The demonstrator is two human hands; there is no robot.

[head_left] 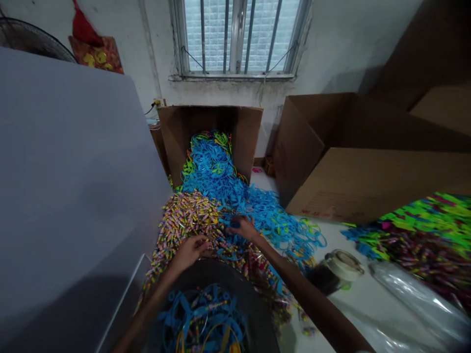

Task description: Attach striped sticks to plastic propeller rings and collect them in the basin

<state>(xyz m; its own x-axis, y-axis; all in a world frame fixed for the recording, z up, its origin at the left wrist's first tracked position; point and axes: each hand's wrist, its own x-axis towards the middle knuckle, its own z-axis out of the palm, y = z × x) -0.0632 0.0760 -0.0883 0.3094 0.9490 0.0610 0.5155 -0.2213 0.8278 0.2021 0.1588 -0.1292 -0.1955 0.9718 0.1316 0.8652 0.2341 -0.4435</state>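
My left hand (189, 251) rests with curled fingers on a heap of small multicoloured sticks (186, 215), and what it grips I cannot make out. My right hand (243, 227) reaches into a spill of blue plastic rings (253, 203), its fingers closed on a blue piece. Just below both hands sits a dark round basin (253, 304) holding blue rings and a few coloured sticks. The blue rings pour out of an open cardboard box (245, 130) lying on its side at the back.
A large grey panel (69, 186) fills the left. Big cardboard boxes (368, 166) stand at the right. A jar with a white lid (336, 269) lies on the white table, beside clear plastic bags (415, 294) and a green and purple pile (427, 230). A barred window (239, 37) is behind.
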